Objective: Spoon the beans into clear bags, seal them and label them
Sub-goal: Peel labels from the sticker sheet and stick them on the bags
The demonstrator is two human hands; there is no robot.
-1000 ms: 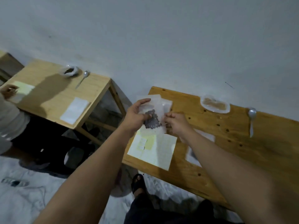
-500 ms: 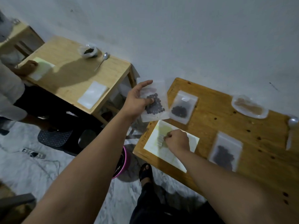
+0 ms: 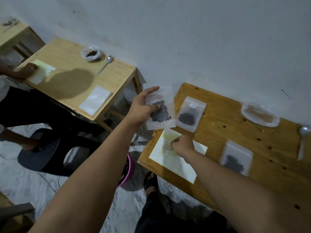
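My left hand [image 3: 143, 106] holds a clear bag of dark beans [image 3: 160, 113] just off the left end of the wooden table [image 3: 235, 132]. My right hand [image 3: 182, 145] rests, fingers curled, on a sheet of pale yellow labels [image 3: 176, 163] near the table's front left corner; whether it pinches a label I cannot tell. Two more filled clear bags lie flat on the table, one behind the sheet [image 3: 189, 115] and one to the right [image 3: 235, 158]. A metal spoon [image 3: 303, 140] lies at the right edge.
A clear plate with brownish contents [image 3: 260, 114] sits at the table's back. To the left stands a second wooden table [image 3: 70, 81] with a bowl of beans [image 3: 91, 54], a spoon [image 3: 105, 64] and empty bags, where another person sits. A pink bucket [image 3: 126, 170] stands on the floor.
A second ago both hands held the bag over the label sheet. My right hand has dropped to the label sheet; my left hand keeps the bag raised. The view shifted left, then steadied.
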